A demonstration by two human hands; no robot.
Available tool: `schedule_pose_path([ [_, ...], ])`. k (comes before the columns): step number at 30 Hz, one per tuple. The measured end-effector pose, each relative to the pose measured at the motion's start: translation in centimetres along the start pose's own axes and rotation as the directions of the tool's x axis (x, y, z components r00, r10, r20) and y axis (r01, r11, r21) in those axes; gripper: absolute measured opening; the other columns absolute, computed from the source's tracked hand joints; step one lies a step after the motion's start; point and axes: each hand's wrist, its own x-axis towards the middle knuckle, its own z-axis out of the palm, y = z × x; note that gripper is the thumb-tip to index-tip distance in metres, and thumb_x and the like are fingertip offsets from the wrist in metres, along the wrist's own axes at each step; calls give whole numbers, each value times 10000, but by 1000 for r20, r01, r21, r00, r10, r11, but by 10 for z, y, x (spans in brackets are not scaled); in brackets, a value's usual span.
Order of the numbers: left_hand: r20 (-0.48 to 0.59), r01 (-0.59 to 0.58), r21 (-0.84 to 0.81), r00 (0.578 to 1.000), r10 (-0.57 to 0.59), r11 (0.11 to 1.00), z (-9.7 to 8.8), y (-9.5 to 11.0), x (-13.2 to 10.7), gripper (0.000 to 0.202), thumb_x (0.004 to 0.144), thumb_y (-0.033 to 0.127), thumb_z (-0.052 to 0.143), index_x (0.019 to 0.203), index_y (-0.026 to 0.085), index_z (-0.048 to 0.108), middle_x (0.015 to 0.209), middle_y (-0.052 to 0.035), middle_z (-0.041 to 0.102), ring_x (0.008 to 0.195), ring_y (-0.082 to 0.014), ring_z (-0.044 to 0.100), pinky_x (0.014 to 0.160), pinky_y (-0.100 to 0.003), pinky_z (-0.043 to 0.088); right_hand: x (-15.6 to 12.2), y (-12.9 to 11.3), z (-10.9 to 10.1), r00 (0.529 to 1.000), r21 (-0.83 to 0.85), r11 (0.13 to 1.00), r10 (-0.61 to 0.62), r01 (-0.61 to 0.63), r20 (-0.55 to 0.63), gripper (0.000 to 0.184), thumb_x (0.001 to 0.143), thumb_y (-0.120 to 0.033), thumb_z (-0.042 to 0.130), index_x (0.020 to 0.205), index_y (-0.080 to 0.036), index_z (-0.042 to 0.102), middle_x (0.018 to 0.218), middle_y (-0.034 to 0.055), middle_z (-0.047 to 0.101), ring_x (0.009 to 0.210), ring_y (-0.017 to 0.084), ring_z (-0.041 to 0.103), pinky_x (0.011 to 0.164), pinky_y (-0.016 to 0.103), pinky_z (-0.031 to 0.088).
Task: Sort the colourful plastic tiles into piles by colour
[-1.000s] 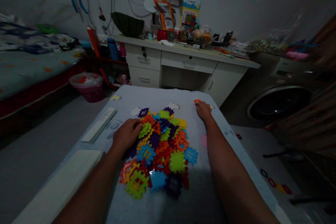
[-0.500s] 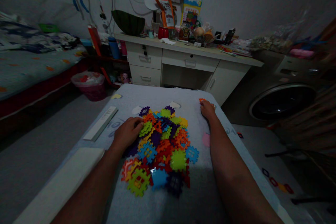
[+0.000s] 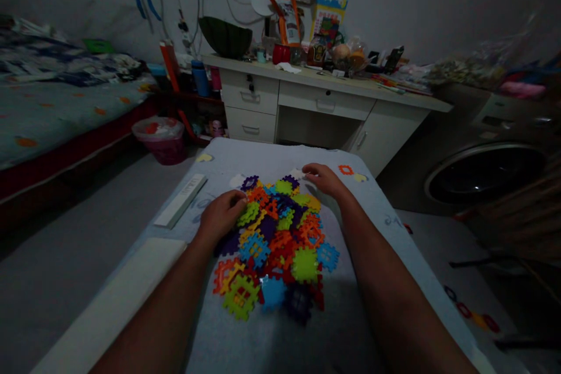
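Head view: pale blue tablecloth is filling the bottom centre, long white block lying along its edge at lower left. Pile of toothed pieces is sitting mid-frame, overlapping and mixed in colour. Green window piece, light-blue piece and dark purple piece are forming its near edge; green square piece is lying just above the purple one in frame.

Handling, my read: they're looking like thin moulded plastic, so likely light, stiff, a bit slick, not very fragile. Teeth are probably snagging on neighbours. I'd be pinching the outer toothed edge between thumb and finger, or hooking a cut-out, taking top ones first.

Left hand is resting at the pile's left edge, fingers curling, tips at small green piece. Can't tell if it's pinching or only touching. Right hand is hanging just off the pile's upper right, fingers loosely bent, nothing visible in them; reading it as released. Purple top piece is sitting near its fingertips.

Farther: orange-red frame piece is lying alone on the cloth, right of the right hand and apart from it. Beyond, white desk is standing across upper centre, washing machine at right.
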Motion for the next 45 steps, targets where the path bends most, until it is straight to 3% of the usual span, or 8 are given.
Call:
schedule_pose_path([
  [8, -141, -100, -29, 985, 95, 995, 5, -7, 4, 456, 828, 477, 497, 1159, 193, 629, 1247, -99, 617, 1088, -247, 609, 966, -386, 479, -1, -15, 44, 1000, 115, 993, 15, -13, -16, 425, 791, -81, 545, 1189, -204, 627, 1075, 42, 701, 922, 155, 635, 850, 278, 508],
  [15, 4, -160, 96, 987, 160, 982, 9, -7, 3, 538, 938, 539, 372, 1398, 290, 500, 1537, -50, 438, 1467, -310, 271, 1161, -554, 234, 2, -18, 30, 999, 256, 965, 54, -51, -4, 422, 674, -57, 562, 1061, -187, 670, 873, -18, 672, 641, 81, 548, 609, 182, 449],
  [20, 56, -198, 177, 980, 191, 964, 12, -8, 2, 573, 943, 555, 340, 1403, 250, 495, 1497, -87, 486, 1407, -286, 379, 1155, -515, 233, -3, -22, 14, 997, 400, 914, 51, -72, 62, 279, 629, -124, 571, 882, -164, 683, 777, -24, 645, 661, 94, 558, 609, 186, 438],
  [25, 52, -213, 182, 977, 207, 960, 11, -6, 3, 532, 944, 546, 346, 1344, 246, 527, 1430, -91, 542, 1351, -274, 435, 1126, -495, 269, -1, -13, 8, 970, 442, 891, 192, -108, -149, 238, 632, -169, 536, 844, -178, 645, 715, -28, 610, 591, 110, 543, 567, 216, 441],
  [29, 40, -201, 178, 980, 197, 963, 11, -3, 2, 477, 943, 514, 378, 1329, 280, 533, 1404, -70, 563, 1335, -273, 444, 1121, -491, 270, 10, -1, 20, 907, 385, 914, 266, -129, -327, 207, 660, -187, 541, 848, -190, 629, 800, 1, 635, 695, 150, 613, 701, 284, 521],
  [33, 47, -200, 179, 980, 195, 963, 11, -2, 2, 472, 937, 511, 385, 1315, 271, 537, 1407, -75, 559, 1333, -271, 448, 1117, -486, 280, 21, 6, 36, 900, 297, 955, 146, -19, -412, 237, 723, -181, 521, 926, -192, 643, 1052, 58, 606, 910, 162, 633, 898, 322, 521],
  [39, 51, -202, 186, 979, 196, 962, 11, -2, 1, 512, 940, 551, 349, 1324, 262, 527, 1418, -81, 548, 1349, -267, 442, 1121, -476, 278, 22, 18, 42, 965, 46, 995, -77, 91, -250, 547, 668, -49, 449, 1164, -206, 620, 1243, 78, 552, 1241, 207, 500, 1119, 412, 389],
  [45, 31, -209, 195, 978, 207, 958, 13, -6, 2, 516, 945, 560, 346, 1328, 268, 530, 1423, -75, 547, 1353, -273, 444, 1121, -482, 285, 13, 28, 35, 977, -28, 997, -77, 73, -197, 523, 688, -29, 427, 1146, -178, 631, 1222, 87, 592, 1198, 202, 527, 1103, 389, 396],
])
